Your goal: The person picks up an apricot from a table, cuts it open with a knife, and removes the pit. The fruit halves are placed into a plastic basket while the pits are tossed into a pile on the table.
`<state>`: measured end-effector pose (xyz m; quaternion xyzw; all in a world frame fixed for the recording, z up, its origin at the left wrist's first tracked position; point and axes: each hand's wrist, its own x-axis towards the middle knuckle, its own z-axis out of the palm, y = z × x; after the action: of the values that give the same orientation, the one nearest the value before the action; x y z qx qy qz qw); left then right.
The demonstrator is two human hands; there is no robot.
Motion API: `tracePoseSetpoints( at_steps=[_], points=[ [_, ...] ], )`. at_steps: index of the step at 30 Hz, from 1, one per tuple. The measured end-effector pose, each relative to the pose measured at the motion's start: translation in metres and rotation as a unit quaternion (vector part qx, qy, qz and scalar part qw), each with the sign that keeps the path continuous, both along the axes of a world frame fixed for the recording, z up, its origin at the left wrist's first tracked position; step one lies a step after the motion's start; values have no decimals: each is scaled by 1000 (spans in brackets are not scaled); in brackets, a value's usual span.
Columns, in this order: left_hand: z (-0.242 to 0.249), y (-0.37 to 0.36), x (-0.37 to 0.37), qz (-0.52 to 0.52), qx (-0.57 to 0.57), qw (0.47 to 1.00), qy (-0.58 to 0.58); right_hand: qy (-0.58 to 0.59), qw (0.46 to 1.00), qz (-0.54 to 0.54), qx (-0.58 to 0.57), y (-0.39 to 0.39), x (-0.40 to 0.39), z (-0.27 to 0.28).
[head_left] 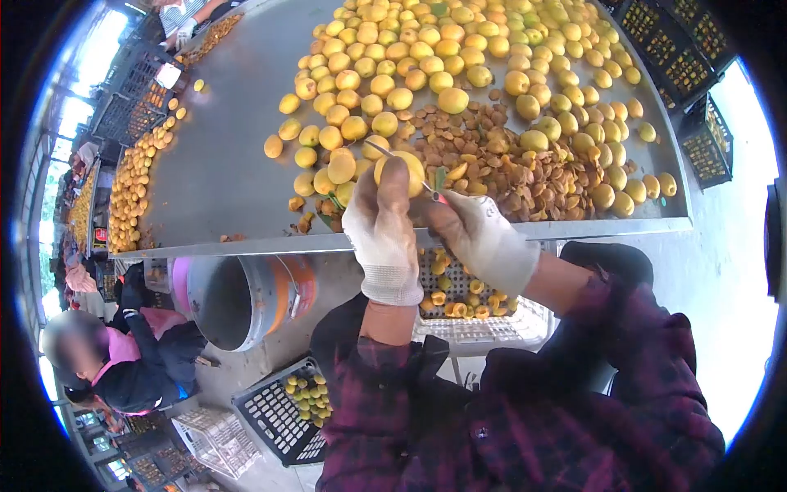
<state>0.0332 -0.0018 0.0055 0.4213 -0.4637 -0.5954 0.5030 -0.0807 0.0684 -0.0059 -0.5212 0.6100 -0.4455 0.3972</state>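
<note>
My left hand point(385, 234), in a white glove with brownish fingertips, holds a yellow apricot point(411, 174) over the table's near edge. In my right hand point(485, 238), also gloved, is a small knife point(437, 197); its thin metal blade lies against the apricot, and part of it is hidden. Both hands are closed and close together. Beside them is a heap of brown apricot pits point(525, 176). Many whole apricots point(393, 74) are spread over the metal table point(238, 123) beyond my hands.
Below the table edge, a crate point(459, 299) holds split apricots. A grey bucket point(225, 303) and a black crate point(270, 414) with greenish fruit stand to the left. A person point(131, 353) is near the bucket, another at the table's far left. Stacked crates point(705, 139) are at right.
</note>
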Motion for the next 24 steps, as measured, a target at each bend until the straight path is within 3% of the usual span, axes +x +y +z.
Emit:
tracePoseSetpoints(
  at_steps=[3,6,10,12,13,15,18,21,24],
  points=[
    [12,-6,2,-26,14,1000,-10,115,992,-3,-41,-6,-9,-4],
    [20,-1,4,-62,-6,997,-45,161,982,-14,-94,-4,-12,-7],
    [21,1,13,-89,56,994,-10,132,989,22,-56,5,-12,3],
    [20,-1,14,-99,105,988,51,26,994,72,-72,0,-14,-3],
    [24,-2,16,-107,131,984,57,28,995,70,-71,1,-14,0],
    [23,-1,15,-102,128,986,16,-64,994,85,24,3,-12,11],
    [11,-7,20,-95,114,988,-39,-32,991,102,83,-1,-17,22],
    [6,-11,23,-129,134,982,-15,66,994,84,-7,-4,-21,19],
    [6,-8,12,-78,65,994,-35,66,994,81,41,-2,-19,23]
  ],
)
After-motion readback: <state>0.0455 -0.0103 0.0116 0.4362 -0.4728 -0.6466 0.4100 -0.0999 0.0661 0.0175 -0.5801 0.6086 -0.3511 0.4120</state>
